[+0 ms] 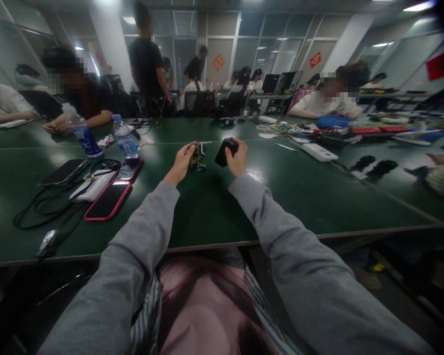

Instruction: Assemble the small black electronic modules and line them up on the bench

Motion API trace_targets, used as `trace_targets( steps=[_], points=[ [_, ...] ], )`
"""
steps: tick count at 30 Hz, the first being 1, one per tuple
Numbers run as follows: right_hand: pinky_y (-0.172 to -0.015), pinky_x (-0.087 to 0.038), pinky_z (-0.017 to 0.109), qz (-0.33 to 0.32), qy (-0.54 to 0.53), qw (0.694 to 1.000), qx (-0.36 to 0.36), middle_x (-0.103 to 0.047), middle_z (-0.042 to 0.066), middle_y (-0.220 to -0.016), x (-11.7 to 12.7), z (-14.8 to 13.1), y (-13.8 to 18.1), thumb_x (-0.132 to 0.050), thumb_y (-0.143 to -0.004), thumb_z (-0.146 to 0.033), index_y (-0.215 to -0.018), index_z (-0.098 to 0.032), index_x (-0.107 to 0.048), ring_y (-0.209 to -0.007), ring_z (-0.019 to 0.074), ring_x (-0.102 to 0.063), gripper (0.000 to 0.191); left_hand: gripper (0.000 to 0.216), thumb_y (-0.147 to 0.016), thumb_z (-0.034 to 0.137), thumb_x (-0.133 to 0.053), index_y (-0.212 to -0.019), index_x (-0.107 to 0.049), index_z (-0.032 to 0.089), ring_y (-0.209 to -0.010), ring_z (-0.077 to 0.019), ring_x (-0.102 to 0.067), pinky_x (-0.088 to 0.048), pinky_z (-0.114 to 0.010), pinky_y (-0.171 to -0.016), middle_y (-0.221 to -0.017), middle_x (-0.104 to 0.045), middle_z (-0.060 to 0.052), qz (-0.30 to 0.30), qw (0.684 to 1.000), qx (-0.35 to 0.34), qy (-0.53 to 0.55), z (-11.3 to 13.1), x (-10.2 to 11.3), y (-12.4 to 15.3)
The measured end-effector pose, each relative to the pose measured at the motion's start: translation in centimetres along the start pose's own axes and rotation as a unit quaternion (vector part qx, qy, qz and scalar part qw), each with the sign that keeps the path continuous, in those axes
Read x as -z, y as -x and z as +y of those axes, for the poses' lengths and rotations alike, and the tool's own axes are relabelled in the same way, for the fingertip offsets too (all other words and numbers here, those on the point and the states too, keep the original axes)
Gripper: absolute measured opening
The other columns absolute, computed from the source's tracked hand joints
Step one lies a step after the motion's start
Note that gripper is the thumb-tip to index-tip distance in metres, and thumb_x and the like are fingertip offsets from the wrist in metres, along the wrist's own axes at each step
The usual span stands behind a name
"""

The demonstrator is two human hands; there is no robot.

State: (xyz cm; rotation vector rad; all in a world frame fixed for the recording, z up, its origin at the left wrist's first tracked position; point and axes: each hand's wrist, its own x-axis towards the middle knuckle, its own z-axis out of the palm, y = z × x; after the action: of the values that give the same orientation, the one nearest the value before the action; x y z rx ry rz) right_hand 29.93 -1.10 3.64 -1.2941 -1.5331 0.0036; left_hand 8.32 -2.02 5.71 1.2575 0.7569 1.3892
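Observation:
Over the middle of the green table (207, 212), my left hand (183, 162) is closed on the left side of a circuit board (199, 157). The board stands roughly on edge, with small components showing on it. Apart from it, a short gap to the right, a black box-shaped piece (222, 154) is gripped in my right hand (237, 157), fingers over its top and right side. The piece is tilted. Whether it is hollow cannot be made out.
On the left lie a pink-edged phone (108, 200), a second phone (129, 169), a dark phone (64, 172), a white power bank (94, 185) and looped cables. Two bottles (125, 137) stand behind them. To the right are a white power strip (319, 152) and tangled wires. People sit across the table.

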Motion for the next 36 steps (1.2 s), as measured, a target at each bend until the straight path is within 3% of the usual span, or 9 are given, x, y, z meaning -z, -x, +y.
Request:
trace_targets(
  steps=[8, 15, 18, 21, 26, 30, 33, 36],
  points=[
    [-0.113, -0.026, 0.065, -0.025, 0.036, 0.999, 0.009, -0.031, 0.017, -0.135, -0.1, 0.5, 1.1, -0.056, -0.081, -0.023, -0.149, -0.023, -0.026, -0.132, 0.0352, -0.029, 0.074, 0.03, -0.092, 0.037, -0.06, -0.118, -0.063, 0.022, -0.083, -0.0156, -0.068, -0.057, -0.032, -0.074, -0.101, -0.068, -0.006, 0.007, 0.999, 0.03, 0.021, -1.1, 1.3, -0.1],
    [-0.111, -0.036, 0.056, -0.049, 0.081, 0.995, -0.01, -0.033, 0.017, -0.124, -1.2, 4.1, 1.5, -0.059, -0.074, -0.019, -0.127, -0.014, -0.049, -0.123, 0.0316, -0.04, 0.054, 0.032, -0.091, 0.036, -0.061, -0.119, -0.063, 0.022, -0.082, -0.0163, -0.068, -0.059, -0.032, -0.073, -0.099, -0.069, -0.006, 0.005, 0.999, 0.034, 0.014, -0.8, 1.1, 0.0],
    [-0.107, -0.039, 0.055, -0.067, 0.095, 0.992, -0.038, -0.037, 0.017, -0.122, -1.7, 5.1, 2.0, -0.057, -0.074, -0.019, -0.12, -0.014, -0.05, -0.121, 0.0302, -0.042, 0.046, 0.031, -0.09, 0.036, -0.063, -0.118, -0.064, 0.023, -0.082, -0.0164, -0.068, -0.059, -0.033, -0.072, -0.099, -0.069, -0.006, 0.006, 0.999, 0.033, 0.012, -0.5, 1.0, 0.1],
    [-0.102, -0.038, 0.062, -0.086, 0.12, 0.986, -0.074, -0.04, 0.017, -0.123, -2.0, 5.3, 2.6, -0.059, -0.076, -0.024, -0.112, -0.016, -0.051, -0.121, 0.0329, -0.041, 0.038, 0.03, -0.09, 0.034, -0.063, -0.118, -0.064, 0.023, -0.083, -0.0161, -0.068, -0.059, -0.032, -0.072, -0.101, -0.07, -0.006, 0.012, 0.999, 0.033, 0.011, -0.6, 1.0, 0.1],
    [-0.101, -0.029, 0.07, -0.023, 0.141, 0.988, -0.059, -0.036, 0.022, -0.133, -1.2, 3.4, 2.4, -0.06, -0.083, -0.04, -0.112, -0.015, -0.051, -0.13, 0.0405, -0.03, 0.039, 0.03, -0.089, 0.031, -0.065, -0.118, -0.064, 0.024, -0.089, -0.0166, -0.067, -0.059, -0.033, -0.076, -0.11, -0.068, -0.007, 0.006, 1.0, 0.021, 0.008, -1.2, 1.4, -0.4],
    [-0.108, -0.031, 0.059, 0.007, 0.032, 0.999, -0.014, -0.038, 0.019, -0.134, -0.7, 0.3, 1.5, -0.044, -0.094, -0.051, -0.121, -0.019, -0.052, -0.131, 0.0341, -0.034, 0.043, 0.032, -0.088, 0.03, -0.066, -0.119, -0.063, 0.024, -0.094, -0.017, -0.067, -0.058, -0.034, -0.08, -0.115, -0.067, -0.007, 0.007, 1.0, 0.007, 0.008, -1.4, 1.5, -0.5],
    [-0.108, -0.038, 0.051, -0.062, -0.115, 0.991, -0.019, -0.047, 0.014, -0.127, -1.5, -1.8, 1.6, -0.038, -0.093, -0.064, -0.128, -0.024, -0.048, -0.121, 0.028, -0.047, 0.054, 0.033, -0.088, 0.031, -0.067, -0.12, -0.062, 0.024, -0.094, -0.0172, -0.066, -0.058, -0.035, -0.081, -0.115, -0.067, -0.007, 0.017, 1.0, 0.003, 0.008, -1.1, 1.2, -0.3],
    [-0.105, -0.043, 0.048, -0.151, -0.24, 0.957, -0.067, -0.054, 0.012, -0.121, -3.0, -3.2, 2.7, -0.047, -0.085, -0.074, -0.135, -0.026, -0.04, -0.112, 0.0252, -0.054, 0.07, 0.036, -0.088, 0.034, -0.066, -0.123, -0.061, 0.024, -0.09, -0.0168, -0.067, -0.058, -0.035, -0.081, -0.11, -0.068, -0.006, 0.027, 0.999, 0.014, 0.01, -0.7, 0.7, -0.1]
  ],
)
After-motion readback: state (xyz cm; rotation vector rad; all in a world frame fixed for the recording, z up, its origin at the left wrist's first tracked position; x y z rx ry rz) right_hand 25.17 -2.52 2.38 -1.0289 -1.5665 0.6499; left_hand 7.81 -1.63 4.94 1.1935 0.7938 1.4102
